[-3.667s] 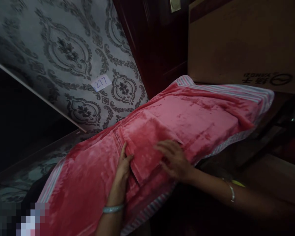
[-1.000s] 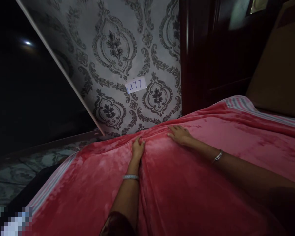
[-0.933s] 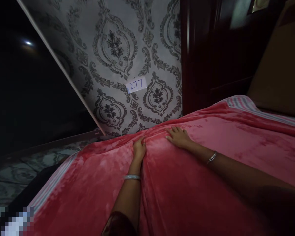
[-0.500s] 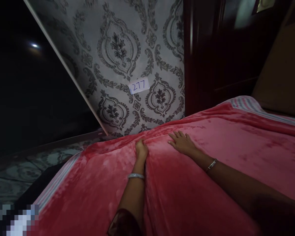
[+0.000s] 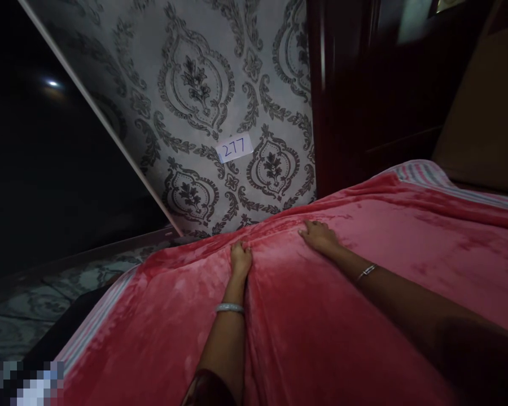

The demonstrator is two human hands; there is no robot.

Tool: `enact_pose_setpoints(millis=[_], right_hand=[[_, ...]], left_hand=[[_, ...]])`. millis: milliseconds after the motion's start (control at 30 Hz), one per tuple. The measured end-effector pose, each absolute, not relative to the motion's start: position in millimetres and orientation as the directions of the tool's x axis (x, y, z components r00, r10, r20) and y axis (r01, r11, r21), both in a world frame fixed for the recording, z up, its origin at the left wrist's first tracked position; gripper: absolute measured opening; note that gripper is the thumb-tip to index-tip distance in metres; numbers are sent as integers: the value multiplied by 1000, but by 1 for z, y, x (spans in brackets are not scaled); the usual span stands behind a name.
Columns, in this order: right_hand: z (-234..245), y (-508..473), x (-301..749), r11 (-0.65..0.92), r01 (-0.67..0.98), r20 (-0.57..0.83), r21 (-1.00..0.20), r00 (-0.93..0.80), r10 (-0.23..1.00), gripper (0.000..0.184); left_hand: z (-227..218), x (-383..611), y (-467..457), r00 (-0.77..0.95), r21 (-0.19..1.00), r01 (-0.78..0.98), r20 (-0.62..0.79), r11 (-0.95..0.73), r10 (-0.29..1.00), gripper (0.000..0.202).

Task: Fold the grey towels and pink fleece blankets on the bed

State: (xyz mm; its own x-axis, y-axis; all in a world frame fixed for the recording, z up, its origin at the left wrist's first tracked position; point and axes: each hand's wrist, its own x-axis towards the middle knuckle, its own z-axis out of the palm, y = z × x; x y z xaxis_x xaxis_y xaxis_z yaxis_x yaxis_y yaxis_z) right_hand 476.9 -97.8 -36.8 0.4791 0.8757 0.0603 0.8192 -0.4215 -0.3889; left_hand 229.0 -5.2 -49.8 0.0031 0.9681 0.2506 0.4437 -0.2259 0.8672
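A red plush blanket (image 5: 342, 327) with a striped border lies spread out in front of me. My left hand (image 5: 240, 259), with a pale bangle on its wrist, is closed on the blanket's fabric near the far edge, beside a lengthwise fold. To its right, my right hand (image 5: 319, 237), with a silver bracelet at the wrist, has its fingers curled into the blanket near the same far edge. The fingertips of both hands are partly hidden against the cloth.
Behind the blanket stands a wall (image 5: 195, 84) with grey damask paper, bearing a paper label (image 5: 235, 148) marked 277. A dark glossy panel (image 5: 59, 169) leans at the left. Dark red wooden door (image 5: 376, 101) and a brown surface (image 5: 482, 124) are at the right.
My right hand has gone from lying flat with spread fingers to curled on the blanket, a little further right. My left hand stays closed on the cloth. The view has shifted slightly.
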Motion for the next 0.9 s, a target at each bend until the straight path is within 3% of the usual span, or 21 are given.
enact_pose_setpoints(millis=[200,567,633,800,900], right_hand=[[-31,-90,494,-373,839,129,-396,453,882,44],[-25,-90,489,-422,824,53,-378,475,879,53],[-17,-109,473,-338,883,94,-325,386,918,62],[-33,-192,426,174,964,162,-201,-142,976,76],[-56,-228,414,267,950,182,-161,-237,954,75]], left_hand=[[-52,230,-4,3,878,423,245,-223,970,15],[-58,232,0,-40,885,433,210,-173,977,16],[-56,233,0,-40,879,444,211,-172,977,17],[-58,235,-3,-16,872,455,210,-180,978,23],[-58,239,-8,-1,872,454,210,-186,978,26]])
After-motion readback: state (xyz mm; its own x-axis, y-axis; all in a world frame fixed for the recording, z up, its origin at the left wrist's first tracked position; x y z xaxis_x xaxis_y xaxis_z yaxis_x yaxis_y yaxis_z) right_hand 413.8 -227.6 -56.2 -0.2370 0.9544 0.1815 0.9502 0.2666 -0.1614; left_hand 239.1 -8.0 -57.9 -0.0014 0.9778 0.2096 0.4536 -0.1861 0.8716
